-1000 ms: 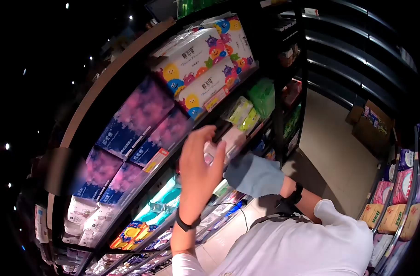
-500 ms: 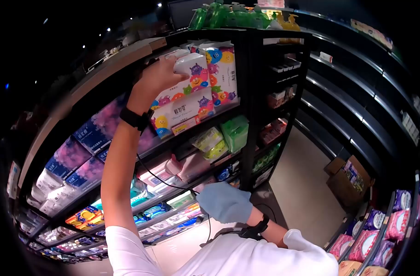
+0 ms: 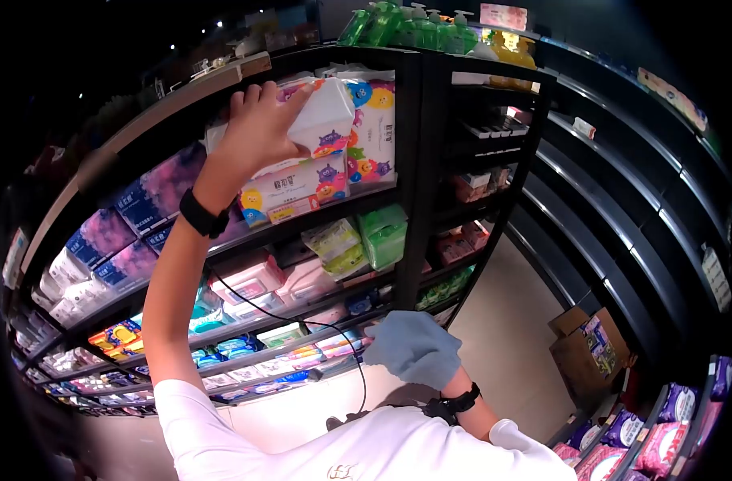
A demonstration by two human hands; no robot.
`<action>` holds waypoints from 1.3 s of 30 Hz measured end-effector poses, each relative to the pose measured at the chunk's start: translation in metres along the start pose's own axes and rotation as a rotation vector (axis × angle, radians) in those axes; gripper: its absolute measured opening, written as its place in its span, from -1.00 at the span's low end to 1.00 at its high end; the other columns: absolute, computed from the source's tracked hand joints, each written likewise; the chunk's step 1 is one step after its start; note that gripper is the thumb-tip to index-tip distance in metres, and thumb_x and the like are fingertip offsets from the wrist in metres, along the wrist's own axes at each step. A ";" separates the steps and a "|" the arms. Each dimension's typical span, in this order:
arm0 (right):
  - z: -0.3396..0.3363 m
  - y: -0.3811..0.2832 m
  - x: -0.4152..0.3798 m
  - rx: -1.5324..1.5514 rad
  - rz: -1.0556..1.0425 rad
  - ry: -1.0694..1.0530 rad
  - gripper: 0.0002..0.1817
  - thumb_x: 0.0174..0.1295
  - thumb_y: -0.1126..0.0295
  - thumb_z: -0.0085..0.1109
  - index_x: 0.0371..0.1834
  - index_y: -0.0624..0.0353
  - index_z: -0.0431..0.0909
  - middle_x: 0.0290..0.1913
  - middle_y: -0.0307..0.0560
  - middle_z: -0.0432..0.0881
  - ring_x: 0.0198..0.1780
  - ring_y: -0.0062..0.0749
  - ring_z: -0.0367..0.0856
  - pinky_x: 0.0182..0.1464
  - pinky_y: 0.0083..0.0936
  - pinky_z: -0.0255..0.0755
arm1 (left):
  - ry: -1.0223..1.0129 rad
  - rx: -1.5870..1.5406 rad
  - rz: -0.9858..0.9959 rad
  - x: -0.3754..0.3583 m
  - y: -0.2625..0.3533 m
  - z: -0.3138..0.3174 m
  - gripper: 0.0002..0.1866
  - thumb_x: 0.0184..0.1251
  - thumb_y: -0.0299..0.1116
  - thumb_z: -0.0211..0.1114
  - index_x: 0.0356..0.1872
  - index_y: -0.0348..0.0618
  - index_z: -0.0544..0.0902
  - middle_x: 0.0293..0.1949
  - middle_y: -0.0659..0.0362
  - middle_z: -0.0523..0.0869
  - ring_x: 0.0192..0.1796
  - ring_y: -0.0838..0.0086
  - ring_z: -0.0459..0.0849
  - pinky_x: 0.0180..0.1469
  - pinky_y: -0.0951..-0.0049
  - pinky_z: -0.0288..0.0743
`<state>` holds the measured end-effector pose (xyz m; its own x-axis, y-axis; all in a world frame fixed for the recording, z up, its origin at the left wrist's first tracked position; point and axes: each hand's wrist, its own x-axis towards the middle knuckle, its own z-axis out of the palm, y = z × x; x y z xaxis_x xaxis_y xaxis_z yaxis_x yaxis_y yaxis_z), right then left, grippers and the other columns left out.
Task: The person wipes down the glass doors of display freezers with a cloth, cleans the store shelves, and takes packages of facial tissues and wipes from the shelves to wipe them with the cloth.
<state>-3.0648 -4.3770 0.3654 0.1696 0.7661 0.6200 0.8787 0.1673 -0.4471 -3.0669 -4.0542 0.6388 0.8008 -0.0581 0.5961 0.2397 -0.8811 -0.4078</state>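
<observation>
On the upper shelf (image 3: 221, 80), my left hand (image 3: 258, 132) now lies flat against a white tissue pack (image 3: 322, 120) with cartoon monsters printed on it. One second ago this hand was lower, in front of the middle shelves, next to a small dark object; half a second ago it had already reached the top row. Since then the pack has tilted and its corner stands out from the row, so I judge that it is coming loose from its neighbours. The fingers (image 3: 250, 96) are spread and almost straight, pressing on the left face of the pack; the thumb is hidden from me, so I cannot tell if it really grips. The pack rests above another monster pack (image 3: 298, 188) on the same shelf. My right hand (image 3: 414, 349), in a light blue glove, hangs low near my chest, loosely curled, holding nothing that I can see. A thin black cable (image 3: 302, 321) runs across in front of the lower shelves.
</observation>
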 end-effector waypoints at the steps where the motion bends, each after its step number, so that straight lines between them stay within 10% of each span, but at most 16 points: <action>1: -0.003 0.005 -0.004 0.037 -0.007 0.031 -0.86 0.03 0.49 0.27 -0.30 0.14 0.64 -0.25 -0.10 0.66 -0.17 -0.12 0.63 -0.14 -0.33 0.53 | 0.058 0.029 0.012 -0.009 0.009 -0.002 0.09 -0.14 0.01 0.70 0.55 0.29 0.37 0.10 -0.10 0.57 0.19 0.03 0.49 0.20 0.05 0.28; 7: -0.019 0.028 -0.017 0.113 0.045 0.010 -0.87 0.05 0.50 0.27 -0.30 0.12 0.66 -0.25 -0.10 0.67 -0.16 -0.10 0.64 -0.13 -0.31 0.53 | 0.222 0.103 -0.012 -0.042 0.039 0.001 0.11 -0.11 -0.16 0.70 0.59 0.37 0.32 0.17 0.04 0.49 0.28 0.12 0.39 0.29 0.06 0.18; 10: -0.028 0.011 -0.025 0.625 0.381 0.105 -0.89 0.15 0.41 0.30 -0.25 0.04 0.70 -0.25 -0.08 0.65 -0.15 -0.07 0.62 -0.13 -0.25 0.51 | 0.358 0.128 -0.046 -0.062 0.050 0.000 0.05 -0.07 -0.18 0.68 0.57 0.37 0.37 0.24 0.07 0.47 0.33 0.07 0.36 0.33 0.00 0.13; 13: -0.039 0.024 -0.024 0.004 0.241 -0.163 -0.63 0.13 0.50 0.47 0.02 0.18 0.65 0.05 -0.16 0.71 0.11 -0.29 0.64 0.15 -0.45 0.53 | 0.542 0.076 -0.136 -0.086 0.071 -0.008 0.01 -0.15 -0.16 0.72 0.50 0.35 0.48 0.31 0.05 0.45 0.33 0.05 0.34 0.32 -0.03 0.11; 15: 0.005 0.076 -0.069 0.595 0.458 0.185 -0.71 0.14 0.44 0.47 -0.06 0.09 0.68 -0.02 -0.11 0.70 0.06 -0.22 0.63 0.10 -0.42 0.53 | 0.588 -0.017 -0.225 -0.114 0.096 -0.020 0.01 -0.14 -0.02 0.69 0.50 0.24 0.50 0.33 0.03 0.44 0.34 0.00 0.32 0.32 -0.03 0.11; 17: -0.029 0.051 -0.029 0.097 0.318 -0.095 -0.75 0.13 0.42 0.41 -0.10 0.10 0.70 -0.02 -0.12 0.71 0.09 -0.32 0.64 0.09 -0.44 0.55 | 0.581 -0.472 -0.321 -0.160 0.125 -0.026 0.15 -0.22 0.03 0.76 0.52 -0.07 0.43 0.38 -0.02 0.36 0.35 0.10 0.32 0.31 0.04 0.17; 22: -0.062 0.023 -0.019 0.384 0.455 0.220 -0.70 0.12 0.41 0.37 -0.05 0.18 0.66 0.04 -0.10 0.69 0.14 -0.42 0.63 0.13 -0.48 0.56 | 0.395 -2.000 -1.033 -0.229 0.228 -0.019 0.04 -0.13 -0.47 0.65 0.45 -0.23 0.23 0.21 0.10 0.59 0.21 0.31 0.66 0.28 0.23 0.62; 26: -0.037 0.047 -0.048 0.523 0.536 0.417 -0.68 0.20 0.40 0.33 0.03 0.19 0.61 0.07 -0.11 0.66 0.15 -0.43 0.62 0.15 -0.49 0.55 | 0.100 -2.342 -1.214 -0.207 0.269 -0.007 -0.18 0.26 -0.26 0.46 0.49 -0.19 0.24 0.24 0.15 0.60 0.23 0.43 0.62 0.27 0.36 0.54; 34: -0.021 0.063 -0.064 0.751 0.667 0.640 -0.63 0.34 0.40 0.25 0.17 0.22 0.50 0.14 -0.11 0.60 0.16 -0.46 0.58 0.20 -0.51 0.52 | -0.149 -2.212 -0.861 -0.178 0.270 0.005 -0.11 0.34 -0.19 0.43 0.60 -0.20 0.17 0.37 0.11 0.53 0.38 0.42 0.46 0.44 0.37 0.28; 39: -0.001 0.064 -0.061 0.979 0.760 0.720 -0.61 0.43 0.39 0.21 0.27 0.24 0.43 0.19 -0.12 0.57 0.17 -0.47 0.56 0.23 -0.53 0.50 | -0.067 -1.889 -0.843 -0.190 0.278 0.060 -0.42 0.74 0.00 -0.03 0.51 -0.22 0.34 0.34 0.04 0.55 0.32 0.42 0.51 0.41 0.39 0.34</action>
<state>-3.0186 -4.4136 0.3002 0.8958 0.4359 0.0866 -0.1318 0.4466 -0.8849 -3.1191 -4.2597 0.3705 0.8453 0.5040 0.1774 -0.2221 0.0296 0.9746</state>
